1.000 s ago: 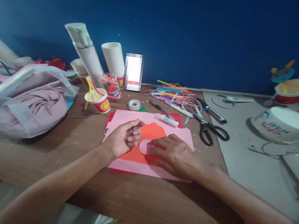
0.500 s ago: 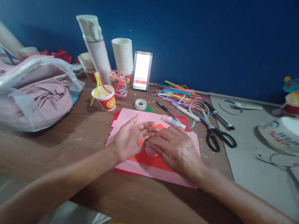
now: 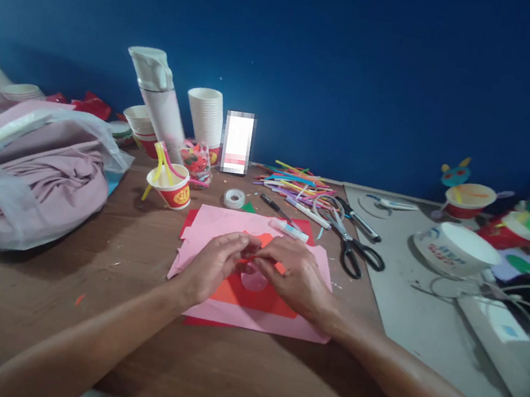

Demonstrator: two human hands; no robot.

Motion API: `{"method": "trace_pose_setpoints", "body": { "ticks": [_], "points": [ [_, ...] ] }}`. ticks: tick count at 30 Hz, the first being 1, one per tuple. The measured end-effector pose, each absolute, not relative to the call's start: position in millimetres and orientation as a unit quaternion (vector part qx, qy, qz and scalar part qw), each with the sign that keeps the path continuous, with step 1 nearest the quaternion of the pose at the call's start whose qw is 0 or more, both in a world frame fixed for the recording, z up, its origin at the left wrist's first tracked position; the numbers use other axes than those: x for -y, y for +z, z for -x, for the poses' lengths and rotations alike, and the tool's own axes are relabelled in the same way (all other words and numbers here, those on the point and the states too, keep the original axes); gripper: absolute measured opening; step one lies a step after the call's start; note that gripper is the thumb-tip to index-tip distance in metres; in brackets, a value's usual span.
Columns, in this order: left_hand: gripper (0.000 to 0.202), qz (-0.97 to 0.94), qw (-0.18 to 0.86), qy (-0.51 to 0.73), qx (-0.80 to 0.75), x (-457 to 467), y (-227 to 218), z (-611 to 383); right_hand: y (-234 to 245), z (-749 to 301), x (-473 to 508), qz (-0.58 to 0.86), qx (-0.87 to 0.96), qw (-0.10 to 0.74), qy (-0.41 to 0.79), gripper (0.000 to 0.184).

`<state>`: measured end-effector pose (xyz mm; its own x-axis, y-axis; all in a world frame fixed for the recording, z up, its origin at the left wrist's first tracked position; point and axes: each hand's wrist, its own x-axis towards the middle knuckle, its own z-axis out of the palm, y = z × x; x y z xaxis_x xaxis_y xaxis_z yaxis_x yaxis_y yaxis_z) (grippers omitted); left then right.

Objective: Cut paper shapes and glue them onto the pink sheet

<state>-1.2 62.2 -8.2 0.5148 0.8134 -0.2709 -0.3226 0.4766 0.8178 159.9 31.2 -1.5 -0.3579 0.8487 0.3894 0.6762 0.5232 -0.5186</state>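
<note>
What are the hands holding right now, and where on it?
Both hands, left hand and right hand, pinch a small orange paper piece between their fingertips over the pink paper; the exact grip spot cannot be told.

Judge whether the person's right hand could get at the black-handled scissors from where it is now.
Probably yes. The right hand rests on the pink paper, and the scissors lie on the open table just beyond it to the right, nothing lying on them. It would first have to leave the orange paper.
</note>
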Motion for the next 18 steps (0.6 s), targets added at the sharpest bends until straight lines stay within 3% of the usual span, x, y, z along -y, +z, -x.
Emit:
{"method": "trace_pose_setpoints", "body": {
  "ticks": [11,18],
  "points": [
    [0.020,-0.572,0.622,0.329,-0.421,-60.5,-8.2,-3.7,-13.9,-173.2,-39.9,0.589,0.635,0.353,0.354,0.021],
    [0.018,-0.515,0.656,0.336,-0.439,-66.9,-20.3,-2.1,-21.4,-168.6,-47.4,0.580,0.604,0.347,0.421,0.021]
  ]
}}
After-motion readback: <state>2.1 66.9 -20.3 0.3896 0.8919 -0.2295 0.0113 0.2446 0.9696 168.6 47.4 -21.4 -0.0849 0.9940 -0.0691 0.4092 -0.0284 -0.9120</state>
